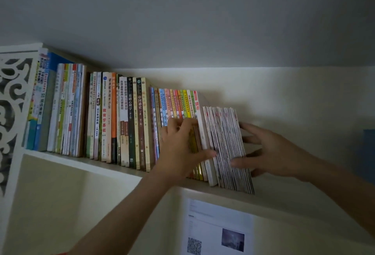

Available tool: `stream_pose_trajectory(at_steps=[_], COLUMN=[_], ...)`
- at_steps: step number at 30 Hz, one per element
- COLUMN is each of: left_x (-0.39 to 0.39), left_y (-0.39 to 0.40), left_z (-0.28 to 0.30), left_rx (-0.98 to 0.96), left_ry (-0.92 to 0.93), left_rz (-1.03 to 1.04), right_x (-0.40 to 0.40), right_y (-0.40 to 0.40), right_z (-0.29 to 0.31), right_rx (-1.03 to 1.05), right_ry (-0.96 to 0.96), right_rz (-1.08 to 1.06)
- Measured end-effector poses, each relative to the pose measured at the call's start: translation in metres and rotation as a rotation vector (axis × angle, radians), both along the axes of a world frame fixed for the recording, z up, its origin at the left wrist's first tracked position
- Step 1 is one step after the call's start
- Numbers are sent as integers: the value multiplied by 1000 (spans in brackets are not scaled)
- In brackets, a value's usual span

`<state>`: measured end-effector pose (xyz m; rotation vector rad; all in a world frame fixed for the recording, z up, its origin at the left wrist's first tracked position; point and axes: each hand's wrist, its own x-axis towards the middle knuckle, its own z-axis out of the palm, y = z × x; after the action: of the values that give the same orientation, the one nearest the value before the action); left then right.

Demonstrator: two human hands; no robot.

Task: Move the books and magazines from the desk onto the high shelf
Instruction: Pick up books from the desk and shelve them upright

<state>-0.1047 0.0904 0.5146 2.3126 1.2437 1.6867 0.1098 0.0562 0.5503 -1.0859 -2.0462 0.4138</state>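
Glossy, thin magazines [228, 149] stand on the high shelf [113, 166] at the right end of the book row [125, 120]. Together they look heavy; singly limp and slick, likely to fan or slump. My right hand [269, 151] cups their outer face, fingers spread. My left hand [179, 149] braces the neighbouring spines, thumb on the stack. I'd squeeze low from both sides

Books and magazines on your high shelf

The row of books [121, 120] stands on the shelf [85, 163], with the magazines [227, 147] at its right end (leaning a bit left). Your left hand [178, 149] lies before the books, your right hand [269, 151] right of the magazines. A paper [219, 228] hangs below.
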Motion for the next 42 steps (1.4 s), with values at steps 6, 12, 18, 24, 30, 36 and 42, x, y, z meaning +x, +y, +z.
stream_pose_trajectory(at_steps=[6,12,18,24,30,36,42], left_x=[-4,-10,-12,-15,-19,-4,-7], left_y=[15,26,23,23,20,13,13], left_z=[6,5,17,12,20,24,16], left_rx=[201,214,197,195,183,84,99], left_ry=[139,176,230,268,393,365,351], left_rz=[186,131,220,169,237,259,185], right_x=[0,-4,-14,-20,-25,-28,-26], right_y=[-2,0,1,-2,5,7,-1], right_z=[1,-8,-5,-8,-11,-13,-18], right_rx=[-29,108,177,239,323,325,291], right_ry=[-64,-124,-218,-317,-350,-357,-352], right_rz=[9,-55,-86,-180,-243,-271,-277])
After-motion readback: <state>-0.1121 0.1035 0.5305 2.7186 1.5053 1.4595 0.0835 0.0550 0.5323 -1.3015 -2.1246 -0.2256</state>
